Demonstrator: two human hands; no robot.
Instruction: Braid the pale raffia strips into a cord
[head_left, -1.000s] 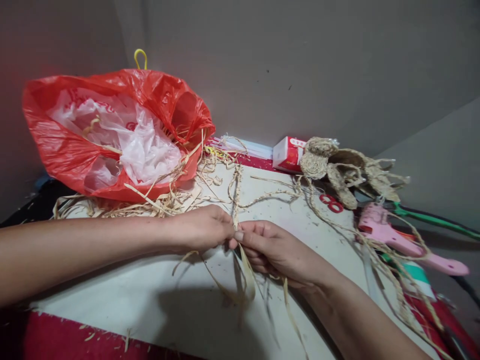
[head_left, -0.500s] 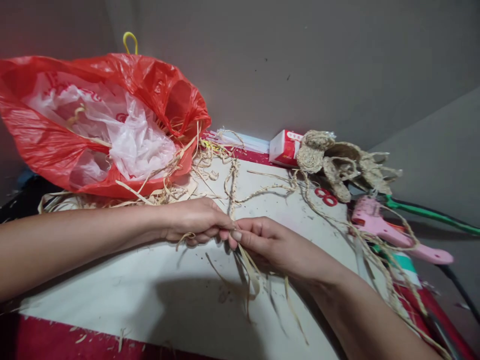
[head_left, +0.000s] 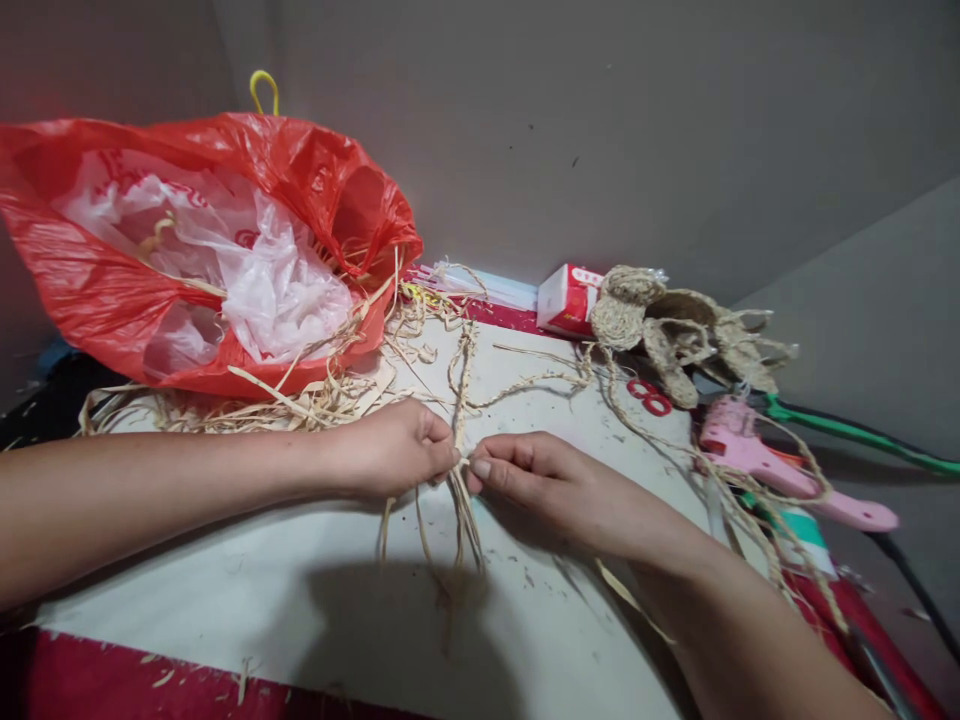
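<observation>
A braided straw cord (head_left: 464, 375) runs from the far edge of the white board toward me, and its loose straw strands (head_left: 463, 515) hang down between my hands. My left hand (head_left: 409, 447) pinches straw at the left side of the braid's near end. On the right side, my right hand (head_left: 525, 475) is closed, thumb against fingers, on a strand drawn across the braid. A small gap with straw spanning it lies between the two sets of fingertips. Another straw piece (head_left: 634, 598) trails below my right wrist.
A red plastic bag (head_left: 360, 180) with white plastic inside stands back left, loose straw (head_left: 330, 405) before it. A red-and-white box (head_left: 564, 300), woven straw pieces (head_left: 626, 305), scissors with red handles (head_left: 649, 398) and a pink glue gun (head_left: 787, 470) lie right, with long braided cord around them.
My hands have drawn slightly apart, left hand a little to the left. The braid's end now shows between them, and the hanging strands have shifted and bunched together.
</observation>
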